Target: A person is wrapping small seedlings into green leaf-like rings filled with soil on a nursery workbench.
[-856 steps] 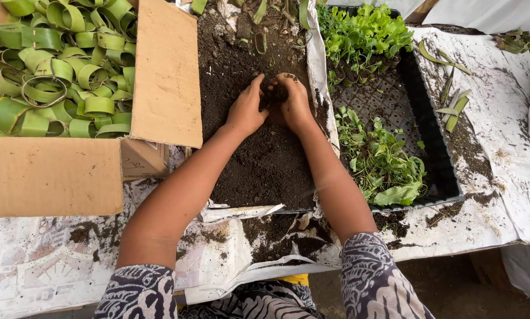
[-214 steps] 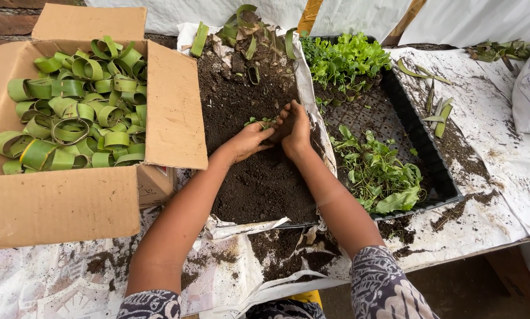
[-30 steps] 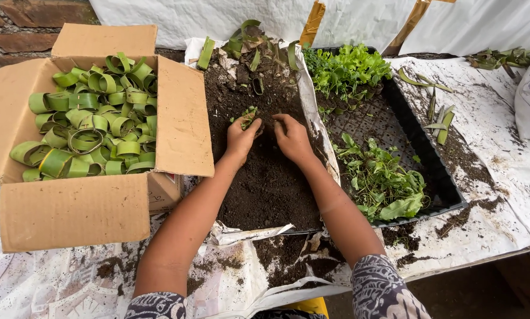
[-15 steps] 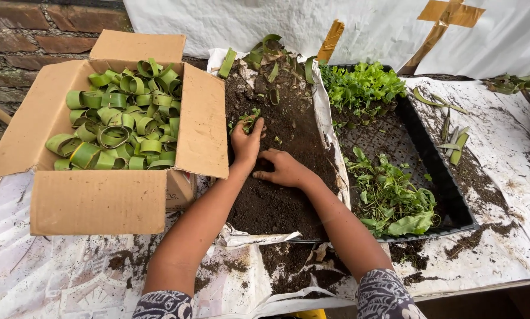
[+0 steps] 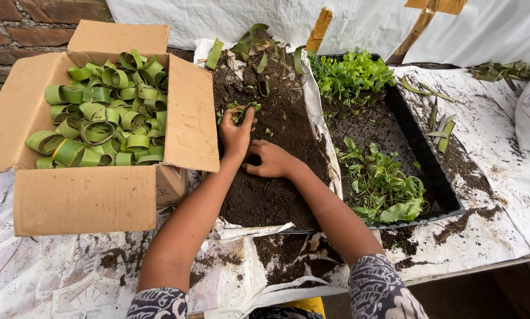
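While both hands work the soil (image 5: pixel 265 195), the right hand (image 5: pixel 271 160) lies nearer, fingers curled into the dirt and holding nothing. Just beyond, the left hand (image 5: pixel 235 134) pinches a seedling (image 5: pixel 236 110) at its fingertips, stem pointing far. Box (image 5: pixel 88 195) lies left, tray (image 5: pixel 436 177) right.

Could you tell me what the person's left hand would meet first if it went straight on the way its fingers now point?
The left hand points away from the person, up the soil pile. Its fingertips are already at a small green seedling. Beyond that lie more soil and loose leaf strips; depth is unclear.
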